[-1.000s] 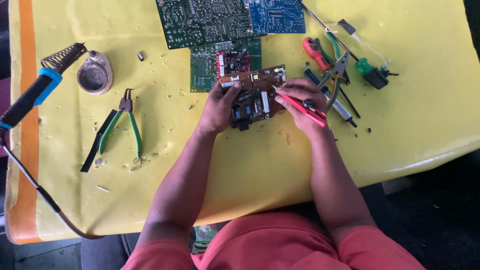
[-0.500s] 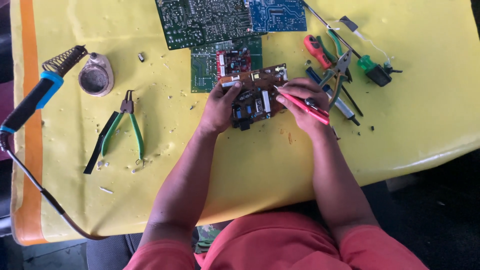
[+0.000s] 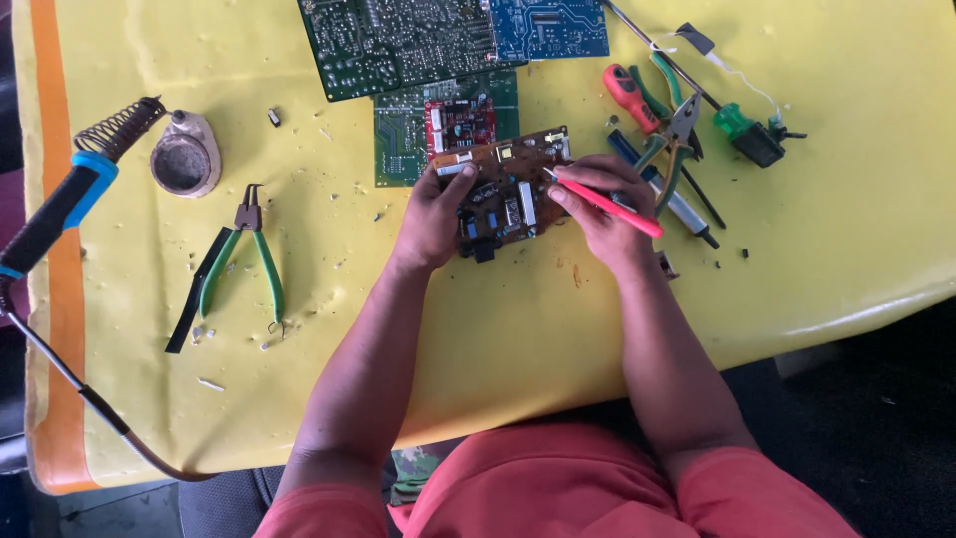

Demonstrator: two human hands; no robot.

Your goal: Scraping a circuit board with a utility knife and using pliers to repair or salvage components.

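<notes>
A brown circuit board (image 3: 503, 191) with several dark components lies on the yellow table (image 3: 478, 319). My left hand (image 3: 436, 211) grips the board's left edge and steadies it. In my right hand (image 3: 605, 204) is a thin red tool (image 3: 607, 204), held like a pen. Its tip touches the board's upper right part. The lower right side of the board is hidden under my right fingers.
Green and blue circuit boards (image 3: 418, 40) lie at the far edge. Green-handled pliers (image 3: 244, 261) and a soldering iron (image 3: 70, 194) in a coil stand sit left, by a round tin (image 3: 184, 159). Red and green tools (image 3: 677, 120) are piled right.
My hands and the board stay in place. The red tool's tip has shifted slightly on the board. The view has drifted a little.
</notes>
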